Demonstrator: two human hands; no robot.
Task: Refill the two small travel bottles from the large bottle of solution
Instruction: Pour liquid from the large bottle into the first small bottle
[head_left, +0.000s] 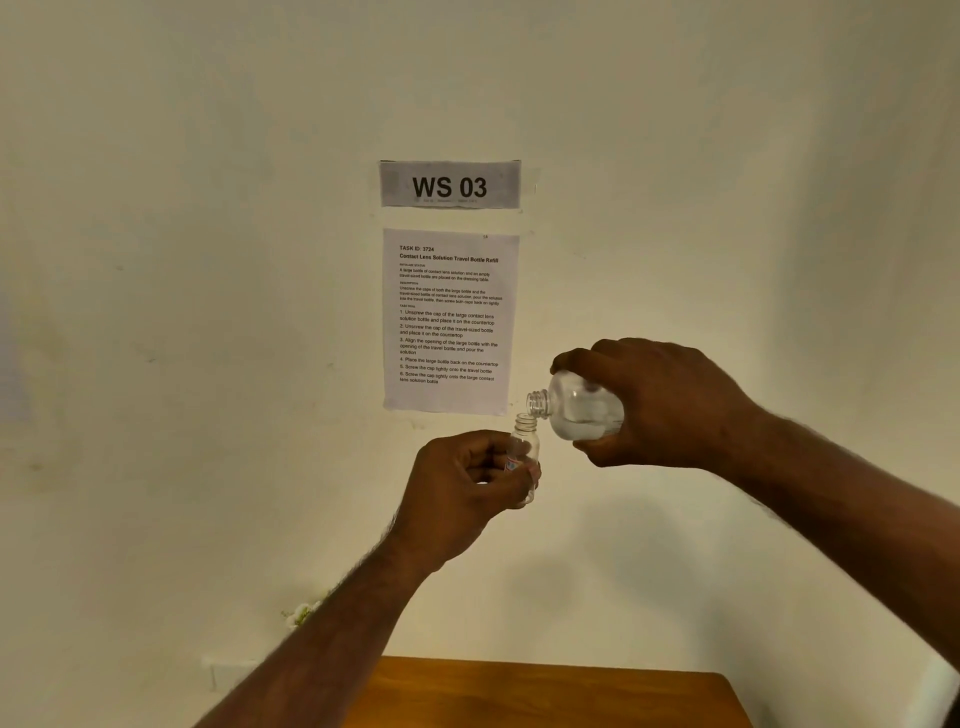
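Head view: pouring step. My right hand (670, 405) is clamped on the large bottle (576, 410), lying near level, neck pointing left over the small bottle (525, 447), held upright in my left hand (462, 483), high above the surface (545, 691). Next: tip further, mouths aligned.

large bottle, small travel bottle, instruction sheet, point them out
large bottle (576, 413), head view, clear tilted body
small travel bottle (525, 434), head view, neck under the open mouth
instruction sheet (451, 322), head view, middle of the printed text
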